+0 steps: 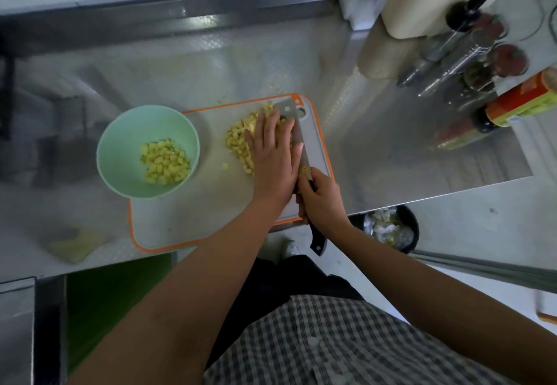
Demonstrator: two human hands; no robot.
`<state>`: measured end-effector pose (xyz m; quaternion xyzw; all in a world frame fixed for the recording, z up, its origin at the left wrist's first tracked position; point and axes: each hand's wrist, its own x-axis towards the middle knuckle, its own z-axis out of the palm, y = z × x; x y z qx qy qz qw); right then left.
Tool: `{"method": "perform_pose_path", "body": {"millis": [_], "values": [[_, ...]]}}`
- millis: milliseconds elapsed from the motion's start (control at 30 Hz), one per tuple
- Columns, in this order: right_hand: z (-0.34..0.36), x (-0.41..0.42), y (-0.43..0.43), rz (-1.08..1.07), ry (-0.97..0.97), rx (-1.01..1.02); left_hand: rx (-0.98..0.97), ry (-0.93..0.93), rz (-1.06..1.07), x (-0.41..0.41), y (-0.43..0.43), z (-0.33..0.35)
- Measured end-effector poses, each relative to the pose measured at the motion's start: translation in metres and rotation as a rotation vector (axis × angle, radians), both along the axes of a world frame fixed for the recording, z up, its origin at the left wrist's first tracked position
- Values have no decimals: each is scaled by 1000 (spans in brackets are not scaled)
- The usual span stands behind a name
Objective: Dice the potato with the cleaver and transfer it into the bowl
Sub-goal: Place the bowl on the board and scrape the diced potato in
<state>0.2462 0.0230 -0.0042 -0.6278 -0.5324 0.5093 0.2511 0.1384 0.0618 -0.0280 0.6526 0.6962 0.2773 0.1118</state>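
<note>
Stainless-steel worktop (391,158) with orange-rimmed grey cutting board (196,219): left hand (274,155), fingers straight, presses yellow diced potato (238,140) against steel cleaver (289,110), right hand (322,201) curled round its black handle (318,243); pale green bowl (120,131), left, holds more dice (164,161).

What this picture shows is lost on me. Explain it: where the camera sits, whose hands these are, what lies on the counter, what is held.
There is no machine here: a person works with bare hands, and the one camera sits on their head, looking down. On the steel counter lies an orange-edged cutting board with a pile of diced potato. A green bowl at the board's left edge holds some dice. The right hand grips the cleaver by its handle; the left hand lies flat on the pile, beside the blade.
</note>
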Motion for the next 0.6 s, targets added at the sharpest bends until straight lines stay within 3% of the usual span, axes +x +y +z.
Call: {"method": "perform_pose_path", "body": {"millis": [367,600], "values": [[50,-82,15,270,119,91,182,14,295,-90,-10,51],[44,-138,9,435,19,146,208,-73,510,-145,-26,35]]}}
